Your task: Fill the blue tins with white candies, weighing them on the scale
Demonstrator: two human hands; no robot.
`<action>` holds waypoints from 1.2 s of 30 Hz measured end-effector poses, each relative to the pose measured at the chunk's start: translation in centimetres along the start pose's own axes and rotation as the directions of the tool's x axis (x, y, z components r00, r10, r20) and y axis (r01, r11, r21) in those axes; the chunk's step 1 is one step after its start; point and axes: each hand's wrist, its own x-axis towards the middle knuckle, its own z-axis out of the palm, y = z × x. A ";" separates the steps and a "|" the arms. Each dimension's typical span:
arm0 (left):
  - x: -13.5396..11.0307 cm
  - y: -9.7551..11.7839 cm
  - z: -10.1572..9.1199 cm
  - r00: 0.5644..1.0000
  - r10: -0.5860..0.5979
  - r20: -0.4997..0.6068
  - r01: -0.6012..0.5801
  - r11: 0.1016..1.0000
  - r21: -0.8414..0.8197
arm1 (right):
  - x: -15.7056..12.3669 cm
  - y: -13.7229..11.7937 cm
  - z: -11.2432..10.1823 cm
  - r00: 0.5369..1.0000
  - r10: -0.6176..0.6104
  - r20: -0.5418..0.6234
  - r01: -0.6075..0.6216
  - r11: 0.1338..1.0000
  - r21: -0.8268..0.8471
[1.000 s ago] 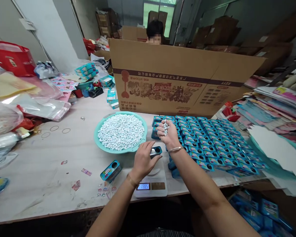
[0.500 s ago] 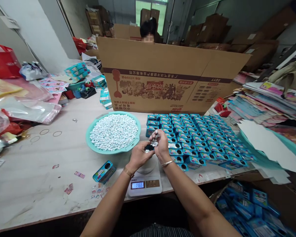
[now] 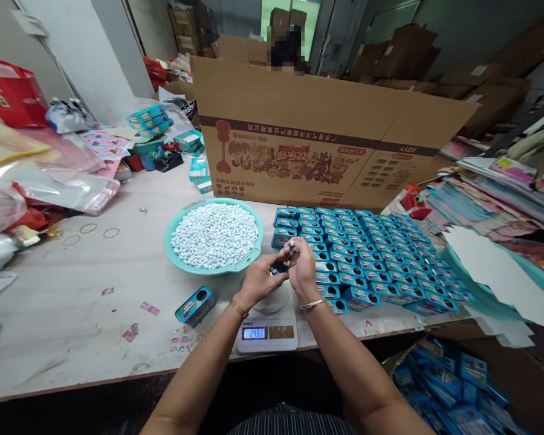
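Note:
Above a white digital scale (image 3: 267,344), my two hands meet. My right hand (image 3: 303,269) is cupped around several small white candies (image 3: 292,248). Its fingers touch a dark container (image 3: 279,267) that my left hand (image 3: 259,279) grips from the near side; the container's lower part is hidden by the hands. To the left stands a turquoise basin (image 3: 168,243) heaped with the same white candies. One blue box (image 3: 194,306) with a round dark opening lies tilted in front of the basin. Rows of similar blue boxes (image 3: 351,252) stand right of my hands.
A large cardboard carton (image 3: 290,139) stands across the back, with a person (image 3: 286,51) behind it. Plastic bags (image 3: 49,175) crowd the left side. White sheets (image 3: 498,272) and stacked packaging (image 3: 471,199) lie at right. Below the edge, an open carton holds blue boxes (image 3: 474,370).
Fewer white candies show in my right hand, which has tipped closer over the dark container. The scale's display number has risen. The camera view has shifted slightly.

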 end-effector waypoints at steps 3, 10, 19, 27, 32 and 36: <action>0.1 0.1 -0.1 1.000 0.009 0.012 -0.009 0.999 0.051 | -0.3 -0.1 -0.1 1.000 -0.011 0.027 0.010 1.000 0.025; 0.0 -0.1 -0.3 1.000 0.006 0.005 -0.007 0.998 0.058 | -0.4 0.4 -0.4 0.999 -0.032 -0.021 0.033 0.998 0.049; -2.4 0.3 -1.8 0.974 0.114 -0.198 -0.094 0.989 0.111 | 1.5 -1.5 -1.8 0.974 0.225 0.005 -0.222 0.958 0.179; -14.3 0.3 -5.7 0.612 -0.035 -0.790 0.148 0.986 0.072 | 3.4 -2.9 0.8 0.967 0.055 0.250 0.006 0.971 -0.238; -18.1 -1.0 -7.4 0.480 -0.088 -0.873 0.279 0.959 0.056 | 4.7 -0.1 6.7 0.688 0.112 0.718 0.610 0.446 -0.654; -18.5 -1.1 -7.8 0.472 -0.099 -0.876 0.310 0.949 0.059 | 5.8 3.6 10.3 0.482 0.421 0.769 0.864 -0.083 -0.497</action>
